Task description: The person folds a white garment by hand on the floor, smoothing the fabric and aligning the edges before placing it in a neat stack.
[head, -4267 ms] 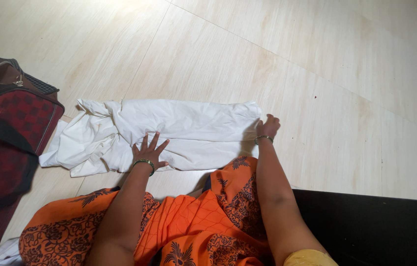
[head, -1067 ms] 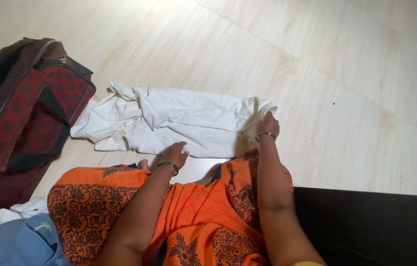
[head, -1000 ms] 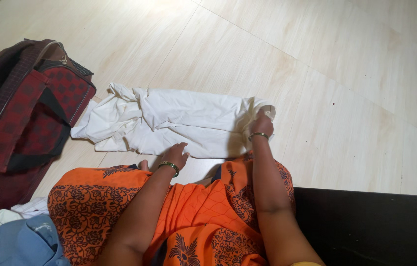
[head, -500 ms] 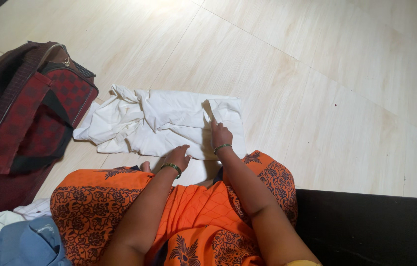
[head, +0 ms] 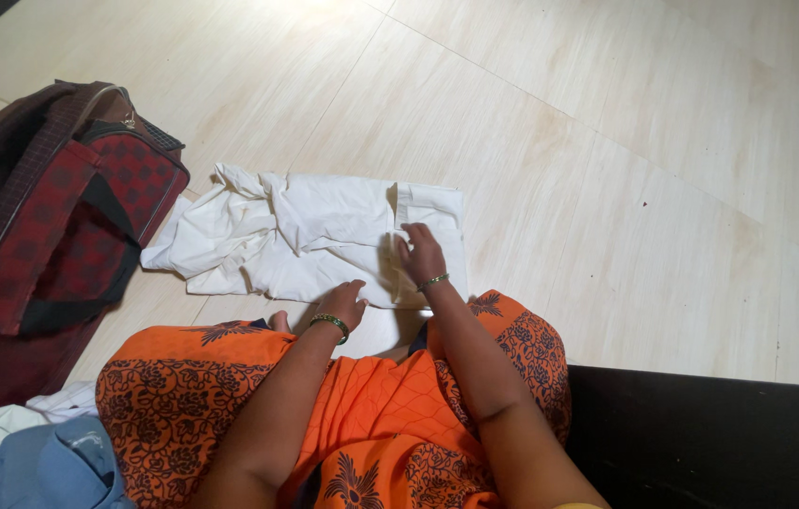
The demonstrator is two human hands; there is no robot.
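A crumpled white garment (head: 305, 240) lies on the pale floor in front of my knees, which are covered by orange patterned fabric (head: 230, 386). Its right end is folded over to the left, forming a straight edge. My right hand (head: 421, 254) rests on that folded flap, fingers curled on the cloth's edge. My left hand (head: 343, 303), with a green bangle at the wrist, grips the garment's near edge with bent fingers. The left part of the garment stays bunched and wrinkled.
A dark red chequered bag (head: 60, 217) with black straps stands open at the left, close to the garment. Blue and white clothes (head: 41, 462) lie at the bottom left. A black surface (head: 710, 443) fills the bottom right. Pale floor (head: 626, 188) stretches beyond.
My right hand has carried the garment's right end over to the left and laid it down as a fold. My left hand stayed at the near edge.
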